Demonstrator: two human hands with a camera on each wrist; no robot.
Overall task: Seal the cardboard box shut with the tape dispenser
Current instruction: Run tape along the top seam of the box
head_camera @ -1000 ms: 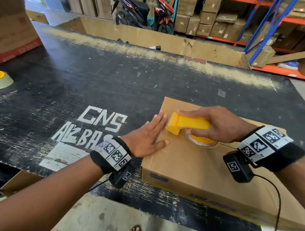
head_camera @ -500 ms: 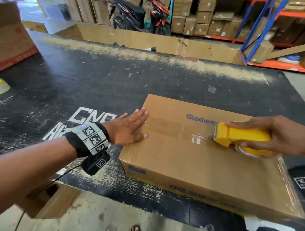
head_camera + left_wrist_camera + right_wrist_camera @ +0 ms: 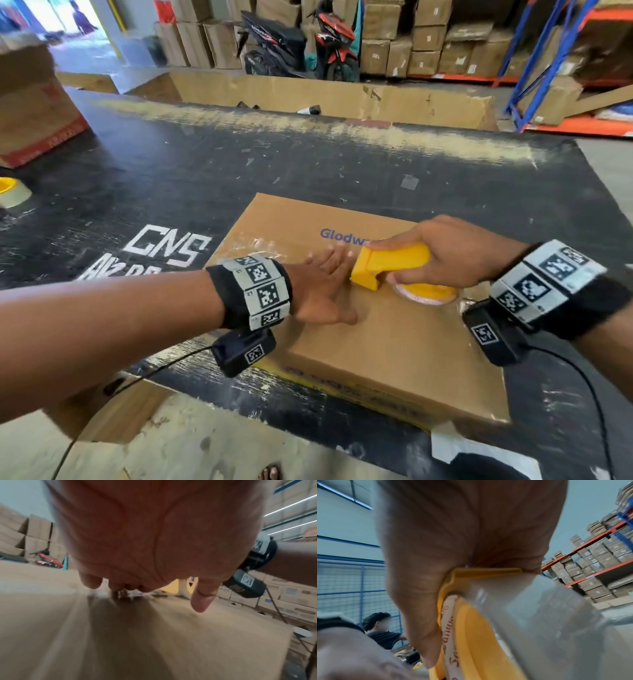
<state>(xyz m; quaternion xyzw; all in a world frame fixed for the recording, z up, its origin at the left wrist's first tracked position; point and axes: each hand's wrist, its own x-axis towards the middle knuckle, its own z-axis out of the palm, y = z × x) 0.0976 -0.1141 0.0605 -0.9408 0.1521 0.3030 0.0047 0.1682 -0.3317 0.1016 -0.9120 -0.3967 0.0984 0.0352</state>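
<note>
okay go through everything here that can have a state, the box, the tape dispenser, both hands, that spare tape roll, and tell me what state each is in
cardboard box: flaps closed, clear tape along the top seam at its left part.
tape dispenser: gripped, nose down on the box top.
right hand: curled round the dispenser.
left hand: flat, fingers straight, pressing on the box top.
spare tape roll: lying flat on the table, untouched.

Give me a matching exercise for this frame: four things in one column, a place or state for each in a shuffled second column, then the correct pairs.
Things:
1. left hand
2. right hand
3. tape dispenser
4. spare tape roll

Places or states:
A. far left on the black table, away from the work
B. flat, fingers straight, on top of the cardboard box
C. yellow, on the box top, just right of the flat fingers
D. wrapped round the dispenser

Pairs: 1-B, 2-D, 3-C, 4-A
</note>
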